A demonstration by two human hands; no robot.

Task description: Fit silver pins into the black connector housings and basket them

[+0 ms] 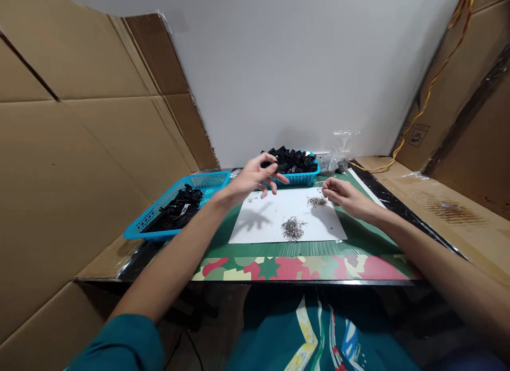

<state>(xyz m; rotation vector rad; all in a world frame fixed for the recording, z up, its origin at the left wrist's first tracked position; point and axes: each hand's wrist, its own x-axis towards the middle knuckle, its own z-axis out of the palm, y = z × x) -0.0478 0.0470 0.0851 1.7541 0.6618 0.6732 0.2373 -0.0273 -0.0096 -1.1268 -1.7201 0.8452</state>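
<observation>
My left hand [257,177] is raised over the far left of a white sheet [258,230], in front of a blue basket [298,178] heaped with black plastic parts [292,159]. Its thumb and index finger curl around what looks like one small black part, hard to separate from the heap behind; the other fingers are spread. Beside a small pile of tiny metal pieces [316,201], my right hand [345,195] has its fingertips pressed together. Whatever they pinch is too small to make out. A larger pile of tiny metal pieces [293,228] lies nearer me on the sheet.
On the left sits a second blue basket [133,234] holding more black parts [177,209]. Clear plastic bags [337,159] stand right of the far basket. Cardboard walls [79,148] flank the green tabletop [223,249]; a yellow cable [422,108] hangs at right.
</observation>
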